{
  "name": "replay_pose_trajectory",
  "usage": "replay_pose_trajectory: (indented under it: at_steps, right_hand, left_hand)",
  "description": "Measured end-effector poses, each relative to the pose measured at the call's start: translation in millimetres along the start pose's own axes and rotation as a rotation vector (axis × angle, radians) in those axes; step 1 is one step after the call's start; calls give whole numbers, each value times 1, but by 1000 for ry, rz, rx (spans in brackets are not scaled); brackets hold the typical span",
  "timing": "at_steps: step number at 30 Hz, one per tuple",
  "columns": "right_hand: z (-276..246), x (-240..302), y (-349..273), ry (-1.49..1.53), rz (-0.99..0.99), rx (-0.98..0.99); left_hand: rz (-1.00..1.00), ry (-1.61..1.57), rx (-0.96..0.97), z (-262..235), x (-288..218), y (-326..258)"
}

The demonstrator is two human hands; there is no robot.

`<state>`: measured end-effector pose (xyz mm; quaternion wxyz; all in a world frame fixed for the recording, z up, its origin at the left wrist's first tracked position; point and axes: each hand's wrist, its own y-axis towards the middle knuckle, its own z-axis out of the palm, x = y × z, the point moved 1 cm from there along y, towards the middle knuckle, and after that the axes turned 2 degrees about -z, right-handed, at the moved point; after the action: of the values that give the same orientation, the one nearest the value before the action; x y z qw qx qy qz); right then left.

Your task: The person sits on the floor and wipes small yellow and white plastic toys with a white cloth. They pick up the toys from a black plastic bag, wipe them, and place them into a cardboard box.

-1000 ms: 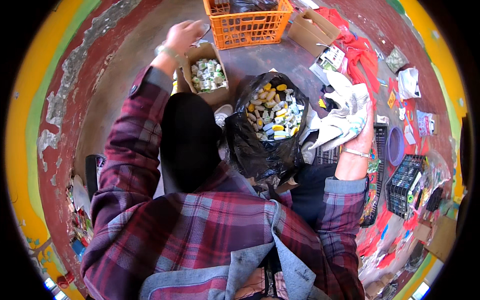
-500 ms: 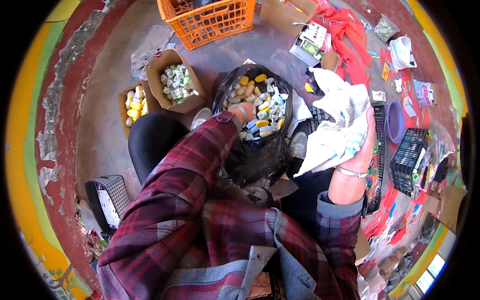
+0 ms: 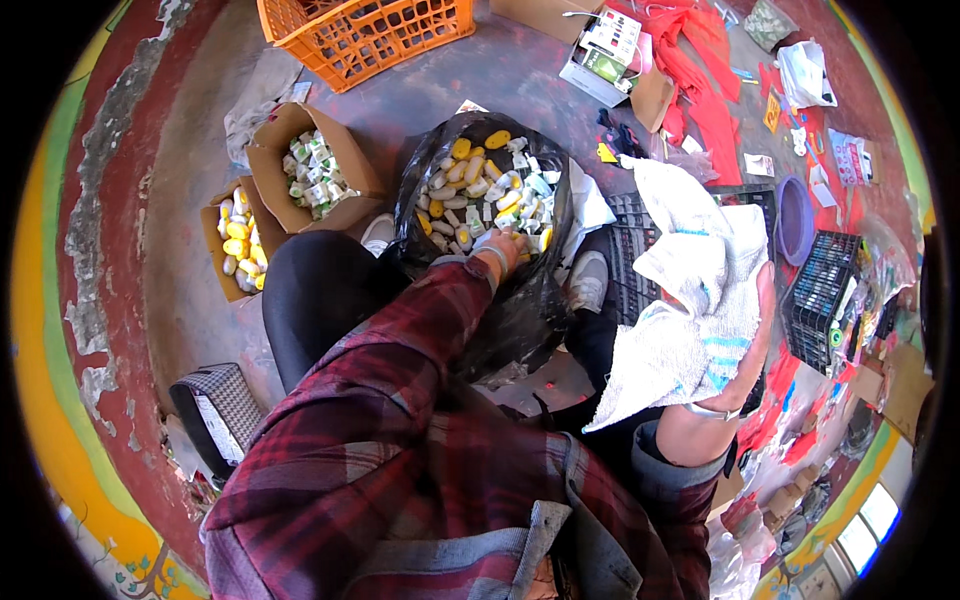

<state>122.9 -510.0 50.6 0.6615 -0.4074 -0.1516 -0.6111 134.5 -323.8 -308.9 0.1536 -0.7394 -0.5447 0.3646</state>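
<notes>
My left hand (image 3: 506, 247) reaches into a black plastic bag (image 3: 408, 200) on the floor between my feet. Its fingers are curled down among small white and pale-blue plastic pieces (image 3: 538, 190) and oval yellow-and-white ones (image 3: 476, 172); what they grip is too small to make out. On the right, my right hand (image 3: 745, 385) is closed on a white towelling cloth (image 3: 690, 300) with blue stripes, raised in loose folds. The cloth hides most of that hand's fingers.
Left of the bag stand a carton (image 3: 355, 175) of white-and-green pieces and a smaller box (image 3: 212, 255) of yellow-and-white ovals. An orange crate (image 3: 370, 45) is at the back. A purple basin (image 3: 795, 220), black crate (image 3: 822, 300) and scattered red cloth (image 3: 700, 80) lie right.
The view has shifted a little. My left hand has moved toward the near right part of the pile. My right hand has moved slightly right and nearer, still holding the cloth, which is more spread.
</notes>
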Motion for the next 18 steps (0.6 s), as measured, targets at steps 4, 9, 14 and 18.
replay_pose_trajectory:
  at_steps: [4, 9, 14, 18]
  right_hand:
    - [-6, 8, -2, 93, 56, 105]
    - [-36, -4, -9, -502, -323, -207]
    - [-27, 0, -8, -368, -222, -355]
    - [-19, 0, -12, -85, -202, 56]
  left_hand:
    - [-123, -33, -41, 5, -19, 3]
    - [-207, -122, -141, 19, -12, 18]
    - [-115, -178, -272, 46, -9, 21]
    - [-210, -211, -227, 38, -16, 13]
